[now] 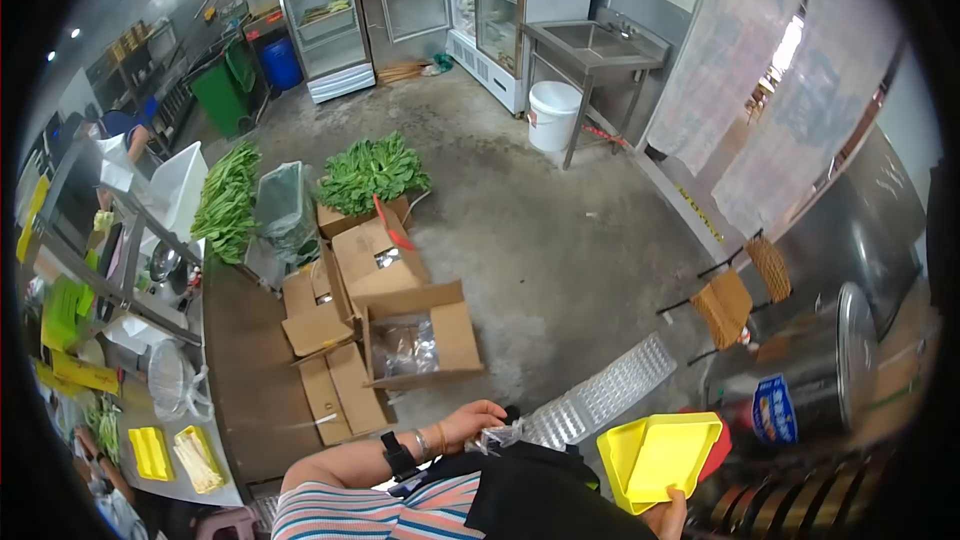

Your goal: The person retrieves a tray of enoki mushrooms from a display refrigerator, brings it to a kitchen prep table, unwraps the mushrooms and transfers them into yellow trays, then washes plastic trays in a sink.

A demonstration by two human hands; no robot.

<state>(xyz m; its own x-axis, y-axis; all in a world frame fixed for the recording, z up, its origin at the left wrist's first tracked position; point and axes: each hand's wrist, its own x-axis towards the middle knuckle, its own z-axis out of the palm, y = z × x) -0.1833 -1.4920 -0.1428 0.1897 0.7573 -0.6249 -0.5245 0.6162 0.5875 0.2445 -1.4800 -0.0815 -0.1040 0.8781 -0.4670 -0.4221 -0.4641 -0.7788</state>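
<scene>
Yellow trays (660, 455), which look nested together, are held at their lower edge by my right hand (672, 517), with the thumb on the near rim. My left hand (465, 427) is closed over crumpled clear plastic (497, 436) in front of my body. Beside it, a strip of clear bubble-like packaging (610, 395) stretches up to the right. Something red shows behind the yellow trays.
Open cardboard boxes (455, 335) and leafy greens (370, 175) stand left of centre. A counter (140, 415) with yellow trays runs along the left, where other people's arms show. A wicker chair (722, 308) and metal drum (800, 390) stand right; a sink (600, 40) is behind.
</scene>
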